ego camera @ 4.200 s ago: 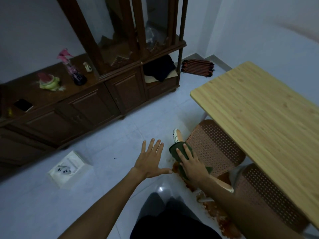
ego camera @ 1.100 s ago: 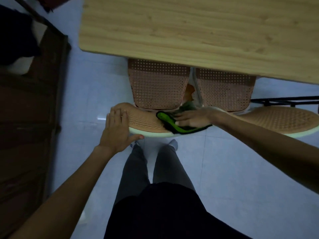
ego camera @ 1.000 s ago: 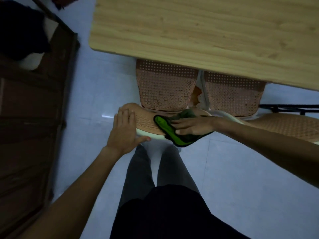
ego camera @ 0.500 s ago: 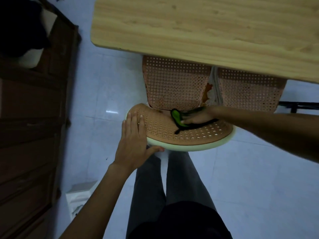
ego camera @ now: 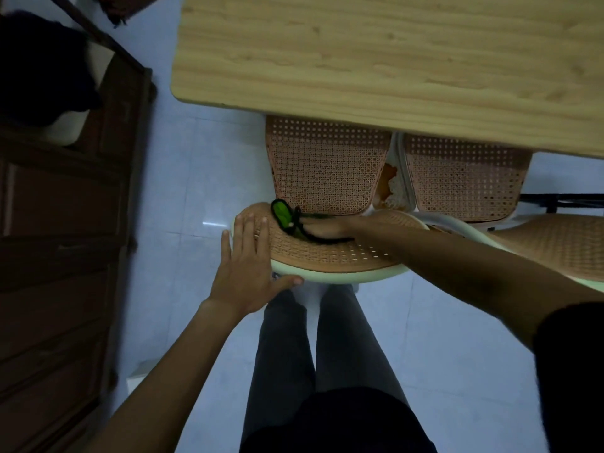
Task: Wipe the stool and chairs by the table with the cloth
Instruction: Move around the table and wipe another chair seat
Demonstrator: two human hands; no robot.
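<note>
Two orange mesh chairs stand tucked under the wooden table (ego camera: 376,53). I look straight down on the left chair's backrest (ego camera: 330,253), with its seat (ego camera: 327,165) beyond it. My left hand (ego camera: 248,263) grips the backrest's left end, thumb under the pale rim. My right hand (ego camera: 323,228) presses the green cloth (ego camera: 282,215) against the inner face of the backrest near its left side. The second chair's seat (ego camera: 464,178) and backrest (ego camera: 555,246) lie to the right, partly behind my right forearm.
A dark wooden cabinet (ego camera: 58,223) runs along the left, with a narrow strip of pale tiled floor (ego camera: 196,165) between it and the chairs. My legs stand right behind the left chair. A black metal frame (ego camera: 562,201) shows at the far right.
My right hand has slid the cloth leftward along the backrest, closer to my left hand. My left hand keeps its hold on the backrest's left end.
</note>
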